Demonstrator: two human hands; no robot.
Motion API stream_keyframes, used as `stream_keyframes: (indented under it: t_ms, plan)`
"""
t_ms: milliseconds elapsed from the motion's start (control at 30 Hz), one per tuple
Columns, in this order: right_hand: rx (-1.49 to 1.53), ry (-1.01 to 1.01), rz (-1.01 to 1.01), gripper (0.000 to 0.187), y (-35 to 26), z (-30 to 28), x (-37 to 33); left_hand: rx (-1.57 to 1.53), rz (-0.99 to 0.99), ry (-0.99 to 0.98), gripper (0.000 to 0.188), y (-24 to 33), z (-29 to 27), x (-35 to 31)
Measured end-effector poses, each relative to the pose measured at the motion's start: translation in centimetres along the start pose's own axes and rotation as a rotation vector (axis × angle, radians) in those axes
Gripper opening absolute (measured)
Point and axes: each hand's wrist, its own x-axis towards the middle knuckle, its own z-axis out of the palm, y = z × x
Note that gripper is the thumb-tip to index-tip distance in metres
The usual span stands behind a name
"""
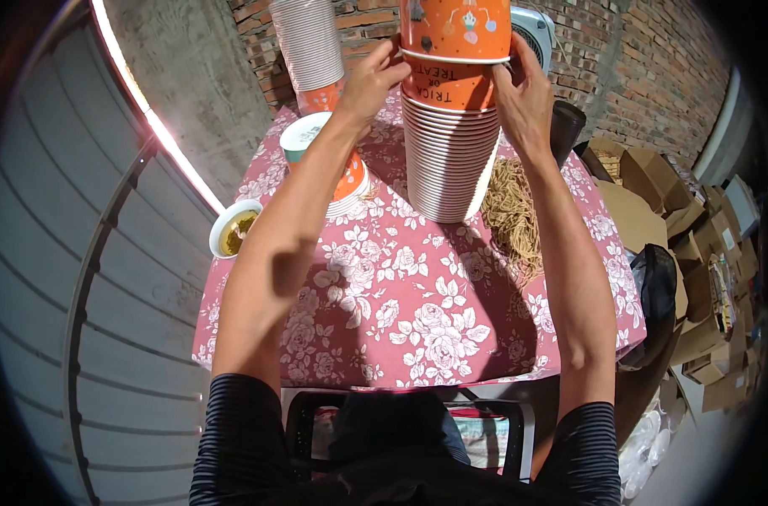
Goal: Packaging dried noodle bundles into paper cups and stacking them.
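While left hand and right hand grasp an orange bucket, stack beneath, its black lettering inverted

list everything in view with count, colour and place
tall tub stack: 1, orange and white, centre
top paper tub: 1, orange, atop that stack
wrapped tub stack: 1, white and orange, back left
short tub stack: 1, orange and white, left
teal tub: 1, teal and white, left
bowl: 1, white, far left
twine pile: 1, tan, right
container: 1, dark, back right
fan: 1, pale blue, back
floral tablecloth: 1, pink and white, centre
cardboard boxes: several, brown, right
brick wall: 1, reddish, back
left hand: 1, bare, top tub's left
right hand: 1, bare, top tub's right
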Motion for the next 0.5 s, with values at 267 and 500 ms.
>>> stream_keyframes:
  t_ms: [267, 500]
  plan:
    - [0.255, 0.153, -0.149, 0.048, -5.2, 2.7, 3.7, 0.245, 0.286, 0.144, 0.064, 6.3, 1.2, 1.4]
    - [0.25, 0.18, -0.082, 0.04, -4.6, 3.8, 6.5, 0.153, 0.427, 0.065, 0.058, 8.3, 4.7, 2.8]
